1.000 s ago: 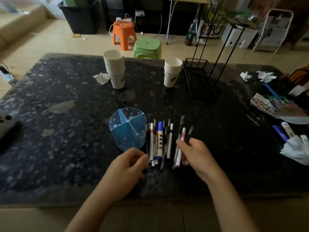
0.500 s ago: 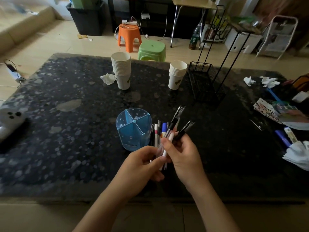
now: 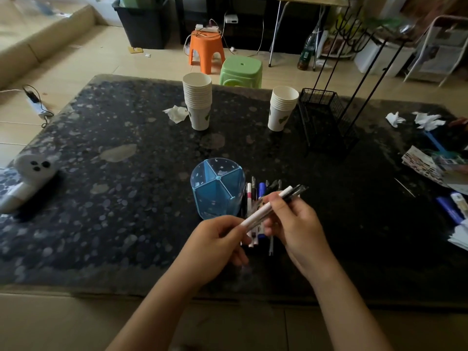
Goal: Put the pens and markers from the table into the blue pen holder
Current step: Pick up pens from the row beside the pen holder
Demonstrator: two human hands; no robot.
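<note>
A: Since half a second ago both hands sit lower right of frame centre, and the bundle of held pens (image 3: 276, 202) has tipped from steeply raised to a shallow slant, tips toward the upper right.

B: Noted. Go left to right. Far left?

A: White device with dark dots (image 3: 31, 171) lying on the dark speckled table (image 3: 114, 198), left edge. Further up, left of centre, a tall stack of paper cups (image 3: 198, 101) with a crumpled tissue (image 3: 176, 113) touching its left side.

B: Centre?

A: Blue pen holder (image 3: 217, 188) upright, just below frame centre, divided into compartments; no pen in any compartment that shows. Just beside its right wall, a row of pens and markers (image 3: 255, 198) lying flat, partly hidden by the hands.

B: Hands?

A: Left hand (image 3: 215, 245) below the holder, fingers curled, thumb and forefinger pinching the lower end of the white pen in the bundle. Right hand (image 3: 295, 224) just beside it, fingers closed around the middle of the bundle, which is one white barrel plus dark ones. Exact count: cannot tell.

B: Right side?

A: Shorter cup stack (image 3: 283, 110) upper centre-right, black wire basket (image 3: 326, 117) just beside it. Far right edge: tissues, papers, a blue marker (image 3: 449, 209), well apart from the holder.
</note>
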